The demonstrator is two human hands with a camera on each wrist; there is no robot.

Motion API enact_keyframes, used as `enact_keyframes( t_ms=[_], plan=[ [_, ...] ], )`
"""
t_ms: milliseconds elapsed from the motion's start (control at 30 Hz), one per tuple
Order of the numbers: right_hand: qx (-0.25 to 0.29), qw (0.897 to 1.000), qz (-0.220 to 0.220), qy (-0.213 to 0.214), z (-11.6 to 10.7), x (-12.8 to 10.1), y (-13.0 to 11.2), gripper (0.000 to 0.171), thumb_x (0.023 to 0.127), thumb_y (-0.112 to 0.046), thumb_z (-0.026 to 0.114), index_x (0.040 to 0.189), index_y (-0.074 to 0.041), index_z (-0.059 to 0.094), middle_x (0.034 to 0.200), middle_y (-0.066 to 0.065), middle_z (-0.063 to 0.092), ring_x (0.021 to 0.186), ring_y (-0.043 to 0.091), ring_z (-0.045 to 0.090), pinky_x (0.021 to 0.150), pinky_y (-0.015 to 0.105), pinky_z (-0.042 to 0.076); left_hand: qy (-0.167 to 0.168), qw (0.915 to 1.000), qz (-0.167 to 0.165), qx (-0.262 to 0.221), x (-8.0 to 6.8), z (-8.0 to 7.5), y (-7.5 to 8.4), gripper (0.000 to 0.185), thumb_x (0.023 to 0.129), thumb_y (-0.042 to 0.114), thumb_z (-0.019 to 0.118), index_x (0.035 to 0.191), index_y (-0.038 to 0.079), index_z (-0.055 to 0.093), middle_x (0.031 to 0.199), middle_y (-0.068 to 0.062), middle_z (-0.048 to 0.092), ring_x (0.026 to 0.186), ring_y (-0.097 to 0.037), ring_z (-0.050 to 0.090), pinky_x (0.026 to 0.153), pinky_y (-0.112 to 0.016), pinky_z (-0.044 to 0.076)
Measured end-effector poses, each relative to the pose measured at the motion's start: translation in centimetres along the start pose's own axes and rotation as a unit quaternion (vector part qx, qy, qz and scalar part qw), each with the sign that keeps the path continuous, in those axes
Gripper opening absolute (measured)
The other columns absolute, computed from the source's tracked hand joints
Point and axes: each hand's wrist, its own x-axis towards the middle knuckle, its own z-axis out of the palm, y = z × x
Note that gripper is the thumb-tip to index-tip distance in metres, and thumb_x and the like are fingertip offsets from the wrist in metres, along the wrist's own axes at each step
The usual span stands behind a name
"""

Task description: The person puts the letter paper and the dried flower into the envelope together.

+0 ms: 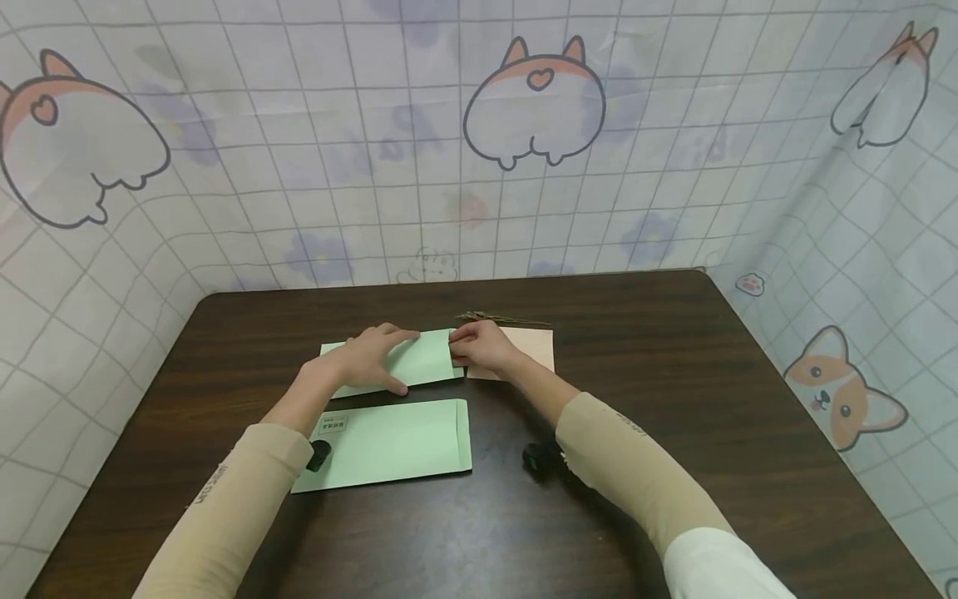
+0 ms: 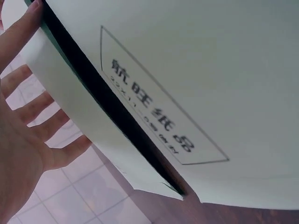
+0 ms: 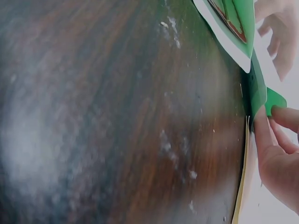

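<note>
Left hand [image 1: 372, 356] flat, fingers straight, pressing the pale green paper envelope [image 1: 419, 359] onto the dark wooden desk [image 1: 674, 374]. Right hand [image 1: 485, 347] pinching its end flap, tan paper envelope [image 1: 535, 343] just beyond the fingers.

You're sitting at makeshift home-style craft/recording booth, not office. Dark wood-grain table [image 1: 674, 374] boxed in on three sides by hanging corgi-print grid cloth [image 1: 299, 166]. Green envelopes [image 1: 389, 441], tan paper [image 1: 535, 345], dried sprig [image 1: 501, 318] lying around, giving stationery-hobby vibe.
</note>
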Motion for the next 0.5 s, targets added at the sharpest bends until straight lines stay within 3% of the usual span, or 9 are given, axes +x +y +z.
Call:
enact_keyframes(
  t_ms=[500],
  plan=[
    [0.004, 1.000, 0.013, -0.016, 0.20, 0.32, 0.32, 0.042, 0.103, -0.005, 0.061, 0.139, 0.014, 0.053, 0.126, 0.028, 0.066, 0.109, 0.035, 0.070, 0.088, 0.035, 0.057, -0.003, 0.9999, -0.005, 0.009, -0.68, 0.12, -0.03, 0.100, 0.084, 0.040, 0.086, 0.163, 0.015, 0.030, 0.158, -0.022, 0.031, 0.143, -0.044, 0.032, 0.103, -0.075, 0.028]
  ],
)
